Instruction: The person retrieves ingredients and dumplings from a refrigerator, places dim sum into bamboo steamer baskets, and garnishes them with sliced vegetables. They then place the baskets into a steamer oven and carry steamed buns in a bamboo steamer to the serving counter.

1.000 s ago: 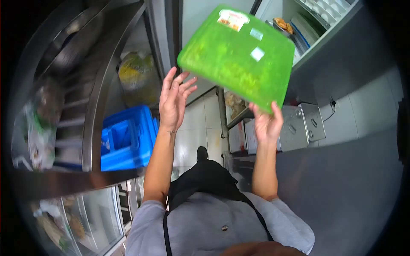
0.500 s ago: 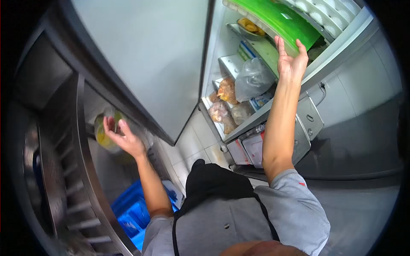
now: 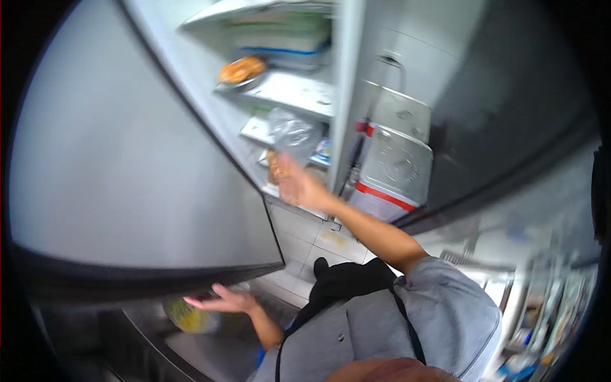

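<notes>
My right hand [image 3: 301, 187], blurred by motion, is held out in front of the lower shelves of an open fridge, near a clear plastic bag [image 3: 291, 130] and an orange-brown food item [image 3: 275, 167]. Nothing shows in its spread fingers. My left hand [image 3: 226, 300] is just below the bottom edge of the large grey fridge door [image 3: 146, 165], fingers apart and holding nothing. Whether it touches the door cannot be told. A bowl of orange-brown food [image 3: 242, 71] stands on a higher shelf [image 3: 293, 92]. Above it sit blurred containers with a blue edge [image 3: 280, 53].
Metal tins [image 3: 396, 167] with red bands stand right of the fridge. A bag with yellow-green contents [image 3: 189, 316] lies beyond my left hand. Pale floor tiles [image 3: 296, 237] show below the fridge, and shelves with assorted items [image 3: 541, 318] are at the lower right.
The green container has left my right hand and is no longer clearly distinguishable. That hand has moved down and left from the upper shelf. The view has turned, bringing the door across the left side.
</notes>
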A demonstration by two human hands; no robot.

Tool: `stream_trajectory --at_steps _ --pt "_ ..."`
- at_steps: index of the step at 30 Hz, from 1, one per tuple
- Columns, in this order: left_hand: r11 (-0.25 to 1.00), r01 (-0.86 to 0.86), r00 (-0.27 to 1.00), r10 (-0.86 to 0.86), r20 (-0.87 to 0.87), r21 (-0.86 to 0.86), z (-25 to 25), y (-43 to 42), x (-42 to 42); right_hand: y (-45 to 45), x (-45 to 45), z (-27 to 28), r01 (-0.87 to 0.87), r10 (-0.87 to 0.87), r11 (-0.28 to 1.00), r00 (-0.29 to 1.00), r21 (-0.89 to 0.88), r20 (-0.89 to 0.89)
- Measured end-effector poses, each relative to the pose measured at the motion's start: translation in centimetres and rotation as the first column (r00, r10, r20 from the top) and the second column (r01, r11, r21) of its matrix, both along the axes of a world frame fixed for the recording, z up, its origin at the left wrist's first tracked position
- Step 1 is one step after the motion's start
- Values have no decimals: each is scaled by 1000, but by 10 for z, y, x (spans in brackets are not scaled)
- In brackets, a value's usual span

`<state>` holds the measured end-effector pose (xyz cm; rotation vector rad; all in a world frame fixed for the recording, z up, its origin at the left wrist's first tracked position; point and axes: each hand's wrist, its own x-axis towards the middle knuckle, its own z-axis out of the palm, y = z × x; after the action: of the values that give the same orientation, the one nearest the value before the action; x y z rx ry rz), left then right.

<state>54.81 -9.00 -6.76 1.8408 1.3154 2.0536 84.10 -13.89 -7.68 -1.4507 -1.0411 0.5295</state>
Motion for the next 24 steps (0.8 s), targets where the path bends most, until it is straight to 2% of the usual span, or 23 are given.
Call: stream_trajectory --at_steps 1,2,3,4,5,6,7,8,9,10,11,12,13,14,15,16,17,18,20,21,23,24 --pt "999 24 1000 -24 -16 -29 9 -17 12 -34 -7 -47 -112 140 972 983 -207 122" --pt "991 117 992 -112 61 -73 14 -32 23 -74 -10 -91 -196 295 889 936 -414 191" --pt "978 196 980 -194 32 -67 15 -42 20 -118 -18 -130 -243 411 782 893 -574 182" --pt "973 230 973 -230 12 -19 17 -45 23 -161 -17 -154 -263 465 703 873 -661 146" --pt "973 206 974 -193 -116 108 25 -48 27 -208 -18 -177 -283 513 611 853 -739 97" --pt "976 176 984 -178 1 130 46 -74 51 -256 -26 -204 -184 410 662 901 -726 145" --pt "905 359 928 -372 16 227 59 -96 70 -307 -30 -206 -200 294 628 956 -752 -8" --pt "795 515 833 -553 32 321 67 -120 94 -357 -33 -203 -124 154 658 988 -743 -28" --pt "607 681 674 -738 -27 411 69 -148 124 -404 -33 -209 -60 85 664 996 -745 -5" --pt "403 846 472 -870 -140 348 65 -173 138 -447 -44 -217 41 -46 697 999 -716 12" --pt "248 911 326 -923 -206 330 62 -220 157 -494 -58 -222 147 -168 705 985 -693 38" --pt "131 965 197 -933 -302 226 58 -267 171 -541 -76 -218 189 -241 691 970 -698 23" --pt "-9 1000 -5 -936 -351 9 57 -318 181 -585 -94 -212 304 -462 630 886 -715 -30" --pt "-297 935 -354 -824 -443 -195 62 -358 203 -623 -108 -205 405 -655 550 752 -730 -77" --pt "-424 836 -548 -685 -479 -349 70 -415 223 -664 -126 -196 495 -762 476 645 -727 -59" --pt "-548 716 -697 -537 -474 -432 70 -469 242 -700 -148 -192 577 -855 402 515 -711 -66" --pt "-625 605 -791 -402 -462 -493 45 -505 240 -721 -184 -215 616 -906 322 422 -719 -45" --pt "-682 502 -854 -292 -431 -532 37 -558 248 -757 -210 -218 638 -942 255 333 -726 -38" --pt "-764 395 -845 -85 -527 -510 28 -645 244 -809 -267 -213 643 -981 172 182 -746 -70" --pt "-781 382 -844 -77 -531 -494 32 -687 241 -833 -289 -214 651 -985 146 162 -745 -51" --pt "-884 80 -824 201 -529 -460 51 -775 238 -890 -322 -218 652 -1000 -15 9 -758 28" --pt "-914 9 -800 237 -552 -405 71 -810 223 -915 -340 -218 656 -999 -31 5 -754 45"
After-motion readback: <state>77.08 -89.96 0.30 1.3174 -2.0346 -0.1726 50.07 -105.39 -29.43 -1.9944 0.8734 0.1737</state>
